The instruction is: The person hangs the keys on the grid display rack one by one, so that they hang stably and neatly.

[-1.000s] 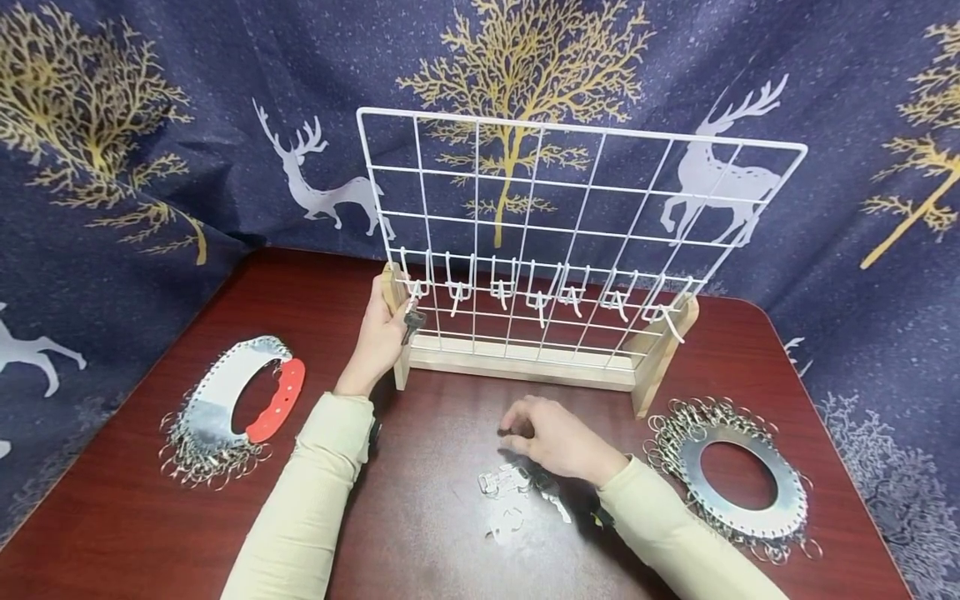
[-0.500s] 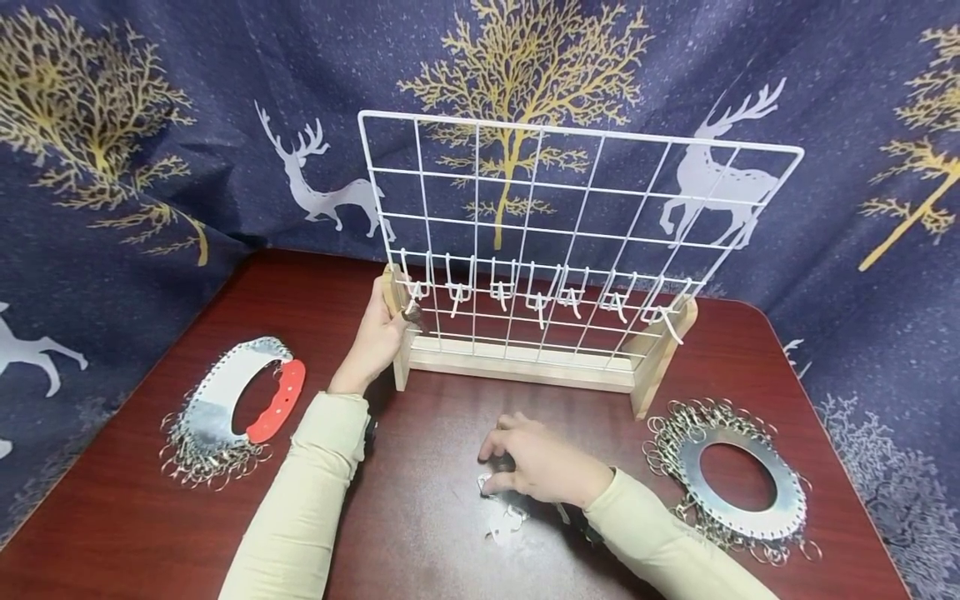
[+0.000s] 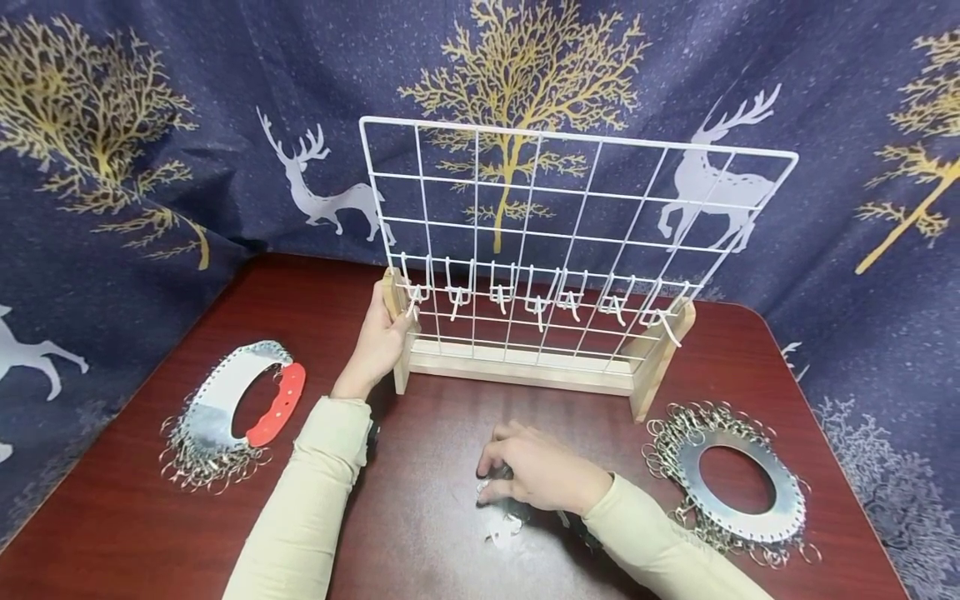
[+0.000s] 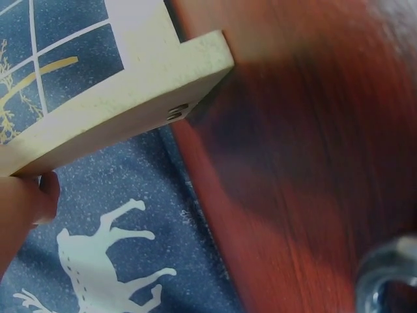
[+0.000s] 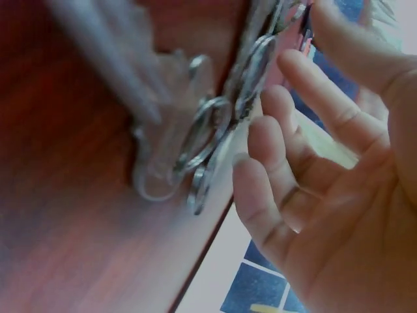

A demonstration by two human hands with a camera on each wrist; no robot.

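Note:
My left hand (image 3: pixel 380 337) grips the left wooden upright (image 3: pixel 402 367) of a white wire grid rack (image 3: pixel 517 204). The left wrist view shows that wooden side piece (image 4: pixel 150 88), with part of the hand (image 4: pixel 26 202) against it. Over a small pile of keys and key rings on the table, my right hand (image 3: pixel 543 471) reaches down with thumb and forefinger apart. The hand partly hides the pile; a few shiny pieces (image 3: pixel 504 527) show below it. Loosely bent fingers of the right hand (image 5: pixel 326 189) are beside metal rings (image 5: pixel 208 134) and a clear plastic piece (image 5: pixel 156 179), blurred, in the right wrist view.
Several white hooks (image 3: pixel 538 308) hang in a row on the grid. Left on the table lies a large metal ring with a red grip (image 3: pixel 279 406) and many small rings. Another metal ring (image 3: pixel 783 504) fringed with small rings lies right. A patterned cloth (image 3: pixel 300 67) hangs behind.
My right hand has moved left and lowered over the keys, covering more of them. The left hand keeps its hold on the upright; the dark key seen beside it earlier no longer shows clearly.

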